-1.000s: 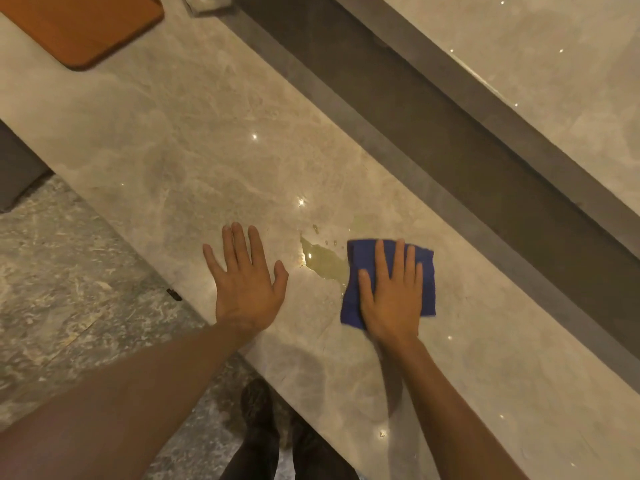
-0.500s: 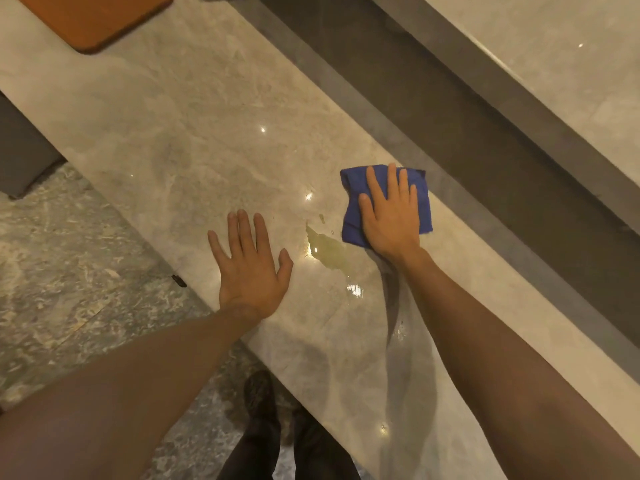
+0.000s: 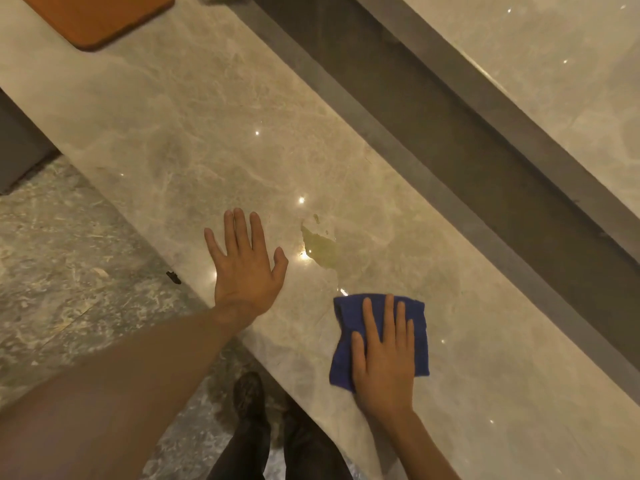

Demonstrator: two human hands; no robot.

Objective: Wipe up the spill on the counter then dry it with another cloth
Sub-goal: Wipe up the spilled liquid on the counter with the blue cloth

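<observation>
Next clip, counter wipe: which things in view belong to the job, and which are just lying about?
Part of the job:
- spill, yellowish puddle, not yet wiped away
- blue cloth, flat under the right hand
- counter
- left hand, flat on the counter beside the spill

Lying about:
- orange board, far end of the counter

No second cloth is in view.

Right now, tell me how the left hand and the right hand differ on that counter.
The left hand lies flat on bare stone with fingers spread; the right hand presses flat on a blue cloth, fingers closer together. The left hand sits beside the spill; the right hand sits nearer the person, clear of it. Both are open, palm down on the counter.
</observation>
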